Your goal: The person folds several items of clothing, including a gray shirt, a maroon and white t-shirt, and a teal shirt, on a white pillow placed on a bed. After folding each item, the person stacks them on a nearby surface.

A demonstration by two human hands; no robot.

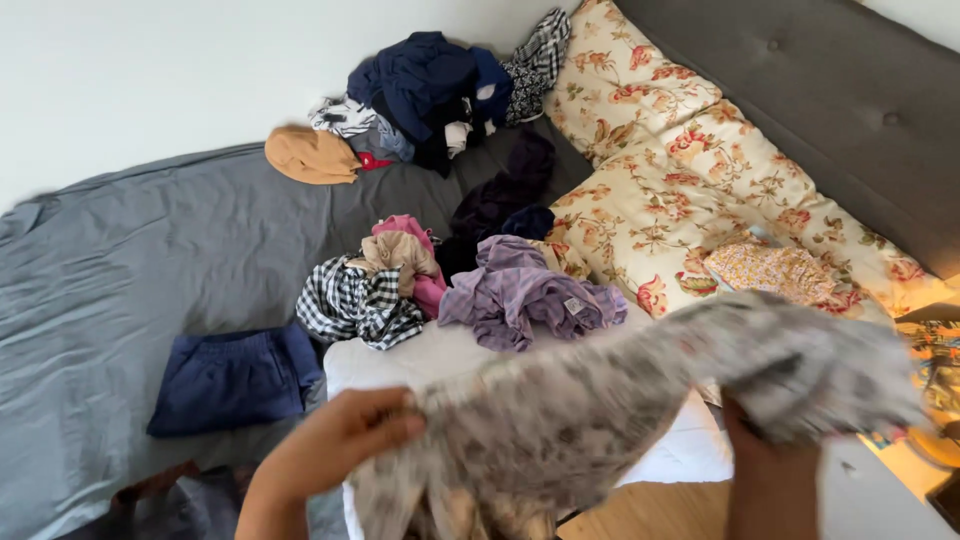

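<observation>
A: What's hard to read here?

B: The patterned garment (640,390), grey-white mottled, is smeared by motion blur; its kind can't be told. It is stretched across the lower frame, above the near edge of the bed, and covers part of the white pillow (400,360) beneath it. Its lower folds run off the bottom edge.

A: Hands?

B: Left hand (335,440) is closed on the garment's left end, fingers curled over the cloth, thumb side hidden. Right hand (765,450) is mostly buried under the cloth; only wrist and heel show. It is up inside the right end, but how tightly the fingers are closed I can't tell.

A: Any tags or labels?

B: One small pale square tag on the purple garment (520,295), near its right side; too small to read. That piece lies crumpled on the pillow's far edge, beside a black-and-white checked cloth (355,305) and a pink and tan bundle (405,255).

A: What's cut off?

B: A dark brownish item (160,500) at bottom left, partly out of frame. Yellow objects (935,400) at the right edge, unclear. Folded navy shorts (235,378) lie flat on the grey sheet (120,270). A heap of dark clothes (430,85) sits by the wall, overlapping too much to count. Floral pillows (680,170) lean on the grey headboard (830,90).
</observation>
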